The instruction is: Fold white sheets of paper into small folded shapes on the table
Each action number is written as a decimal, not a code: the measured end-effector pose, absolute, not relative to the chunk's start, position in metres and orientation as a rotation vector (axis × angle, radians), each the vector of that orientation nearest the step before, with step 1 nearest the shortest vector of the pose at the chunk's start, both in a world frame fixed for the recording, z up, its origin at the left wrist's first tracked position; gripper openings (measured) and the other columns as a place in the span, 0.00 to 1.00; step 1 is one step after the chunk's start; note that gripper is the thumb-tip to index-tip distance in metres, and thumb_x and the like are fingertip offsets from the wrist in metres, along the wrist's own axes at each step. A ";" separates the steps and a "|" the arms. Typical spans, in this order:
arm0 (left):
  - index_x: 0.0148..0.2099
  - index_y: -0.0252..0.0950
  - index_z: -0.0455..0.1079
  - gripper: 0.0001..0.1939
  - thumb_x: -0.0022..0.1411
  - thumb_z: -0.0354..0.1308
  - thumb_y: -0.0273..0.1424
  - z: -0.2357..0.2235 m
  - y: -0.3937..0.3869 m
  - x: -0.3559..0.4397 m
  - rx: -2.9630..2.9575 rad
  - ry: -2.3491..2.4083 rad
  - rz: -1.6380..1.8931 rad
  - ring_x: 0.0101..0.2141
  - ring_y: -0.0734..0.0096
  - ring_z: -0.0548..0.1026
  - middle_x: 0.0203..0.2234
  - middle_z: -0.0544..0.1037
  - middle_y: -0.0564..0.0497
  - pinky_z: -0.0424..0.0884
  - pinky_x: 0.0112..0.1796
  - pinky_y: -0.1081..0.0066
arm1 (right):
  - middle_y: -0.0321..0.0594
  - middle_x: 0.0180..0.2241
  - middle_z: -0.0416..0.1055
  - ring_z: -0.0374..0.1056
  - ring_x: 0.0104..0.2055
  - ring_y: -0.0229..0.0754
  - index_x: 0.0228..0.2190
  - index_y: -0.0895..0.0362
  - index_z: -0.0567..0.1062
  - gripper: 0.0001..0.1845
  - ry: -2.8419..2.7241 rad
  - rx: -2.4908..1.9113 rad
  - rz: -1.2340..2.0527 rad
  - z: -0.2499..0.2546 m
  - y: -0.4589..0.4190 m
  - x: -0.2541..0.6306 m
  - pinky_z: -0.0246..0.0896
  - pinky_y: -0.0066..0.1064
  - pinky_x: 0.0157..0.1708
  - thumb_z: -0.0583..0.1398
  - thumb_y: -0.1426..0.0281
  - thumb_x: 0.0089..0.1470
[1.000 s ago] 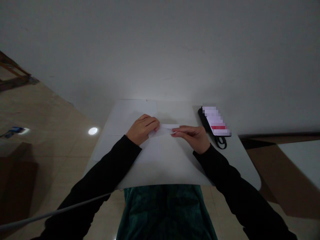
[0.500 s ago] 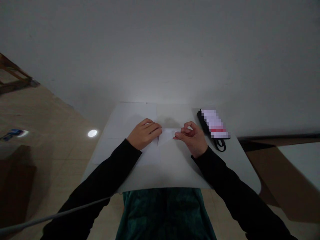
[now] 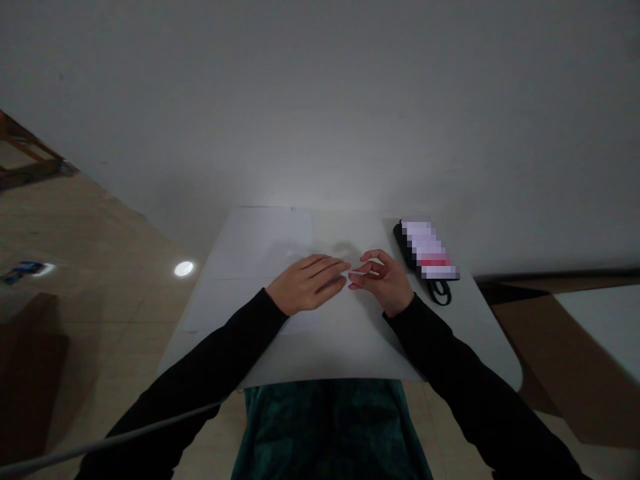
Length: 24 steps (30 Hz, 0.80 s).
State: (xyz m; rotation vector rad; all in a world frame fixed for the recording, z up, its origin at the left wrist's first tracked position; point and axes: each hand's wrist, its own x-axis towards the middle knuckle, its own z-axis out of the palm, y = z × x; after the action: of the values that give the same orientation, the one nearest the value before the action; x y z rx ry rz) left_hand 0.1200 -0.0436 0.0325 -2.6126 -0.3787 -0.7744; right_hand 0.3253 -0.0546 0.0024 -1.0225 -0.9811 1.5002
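A small folded piece of white paper (image 3: 349,273) is mostly hidden by my hands; only a pale sliver shows between the fingertips. Over its left part is my left hand (image 3: 315,283), fingers stretched out side by side and the thumb below, with the sliver at their tips. My right hand (image 3: 384,283) faces it closely, thumb and index finger pinching at the paper's right end while the other fingers curl above. Larger white sheets (image 3: 260,240) lie flat on the left of the white table (image 3: 360,347), partly beneath my left forearm.
At the table's right back lies a phone (image 3: 430,250) with a blurred screen on a black case, its strap loop (image 3: 440,292) hanging toward me. A wall (image 3: 320,120) rises behind the table. A grey cable (image 3: 150,427) crosses at lower left. Cardboard (image 3: 565,353) stands at right.
My left hand has slid right, its fingers straightening, and now covers most of the folded paper. My right hand stays nearly in place, its fingers slightly shifted.
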 end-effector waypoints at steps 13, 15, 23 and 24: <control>0.53 0.39 0.67 0.15 0.63 0.55 0.25 0.019 -0.042 0.123 -2.787 -0.510 -0.977 0.48 0.65 0.73 0.54 0.71 0.43 0.74 0.42 0.63 | 0.28 0.29 0.64 0.67 0.25 0.34 0.31 0.51 0.59 0.27 -1.084 -1.020 1.366 -0.003 -0.057 0.319 0.68 0.30 0.24 0.70 0.66 0.35; 0.52 0.42 0.69 0.16 0.62 0.56 0.25 0.018 -0.044 0.123 -2.776 -0.672 -1.184 0.48 0.67 0.73 0.56 0.69 0.45 0.74 0.43 0.64 | 0.33 0.33 0.63 0.68 0.32 0.38 0.32 0.51 0.62 0.21 -1.274 -1.063 0.999 0.002 -0.062 0.318 0.69 0.34 0.29 0.68 0.64 0.42; 0.41 0.38 0.76 0.07 0.60 0.59 0.26 0.040 -0.057 0.131 -2.871 -1.041 -1.699 0.44 0.69 0.74 0.54 0.69 0.43 0.77 0.39 0.67 | 0.42 0.52 0.60 0.59 0.53 0.51 0.37 0.45 0.78 0.09 -1.828 -1.065 -0.166 0.022 -0.078 0.319 0.58 0.45 0.47 0.64 0.69 0.52; 0.41 0.38 0.76 0.07 0.60 0.59 0.27 0.043 -0.058 0.132 -2.900 -1.044 -1.696 0.43 0.69 0.74 0.54 0.69 0.43 0.77 0.39 0.67 | 0.42 0.52 0.61 0.59 0.52 0.51 0.36 0.45 0.78 0.08 -1.819 -1.085 -0.148 0.023 -0.078 0.319 0.58 0.45 0.46 0.63 0.69 0.52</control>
State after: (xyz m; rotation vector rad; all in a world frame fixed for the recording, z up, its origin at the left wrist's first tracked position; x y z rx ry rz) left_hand 0.1316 -0.0581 0.0426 -2.9002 -1.0438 -1.6964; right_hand 0.3192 -0.0777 0.0225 -1.0847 -1.8188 -0.1480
